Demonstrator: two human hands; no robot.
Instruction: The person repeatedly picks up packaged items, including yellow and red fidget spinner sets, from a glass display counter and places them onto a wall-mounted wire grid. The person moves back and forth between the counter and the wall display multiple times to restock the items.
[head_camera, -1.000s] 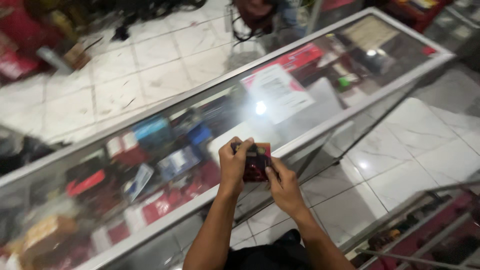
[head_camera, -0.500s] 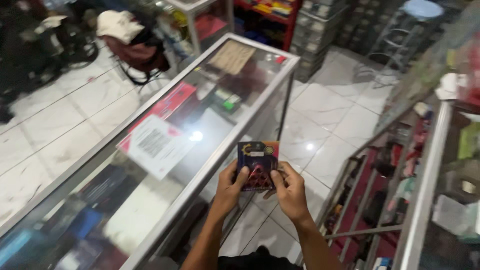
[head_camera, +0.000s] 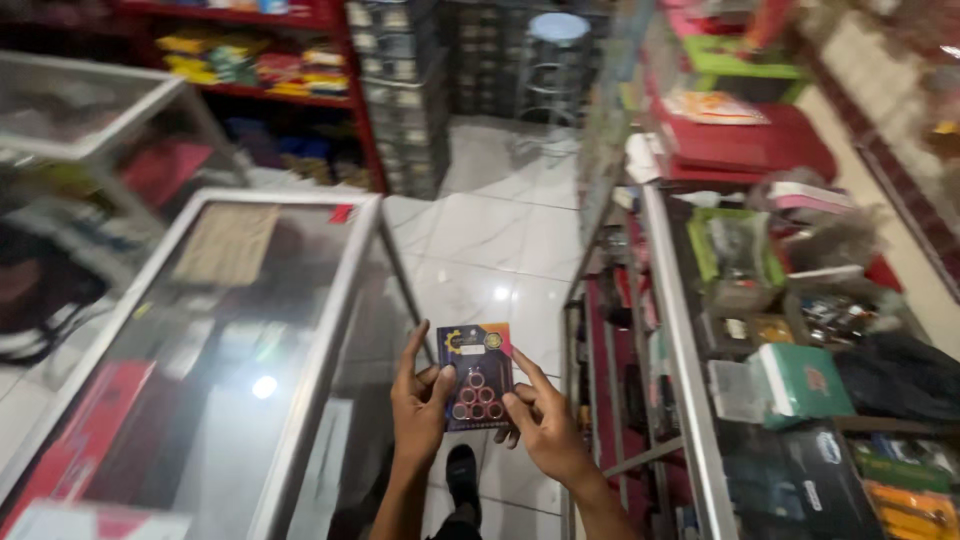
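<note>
The view has swung away from the glass counter (head_camera: 230, 330), which now sits on the left. Both the left hand (head_camera: 420, 400) and right hand (head_camera: 540, 425) still pinch the small dark card pack (head_camera: 477, 375) over the white floor (head_camera: 490, 240). A green box (head_camera: 805, 378) lies on the right counter.

White tiled floor (head_camera: 500, 240) ahead of me, glossy, with a light spot reflected on it. Glass display case (head_camera: 230, 330) to my left, a second glass counter (head_camera: 690, 400) to my right. Red shelving (head_camera: 270, 60) along the far wall. Round stool (head_camera: 555, 60) at the far end.
</note>
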